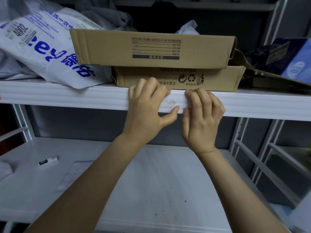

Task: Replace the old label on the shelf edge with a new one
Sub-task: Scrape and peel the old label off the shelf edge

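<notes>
Head view: label (173,105) held against the shelf edge (67,98).
Its ends are pinched between curled fingers and thumb by the left hand (148,106) and the right hand (202,116).

Upper tier: an upper box (151,47) is stacked on a lower box (178,78), with a plastic bag (42,47) to the left and packages (286,59) to the right. The shelf edge (67,98), nearer than the boxes, is gripped by the left hand (148,105) and right hand (202,115) side by side, the label (173,105) lying between them. On the lower shelf (168,182), a small carton (48,161) is placed far left, a flat sheet (74,174) just right of it.
</notes>
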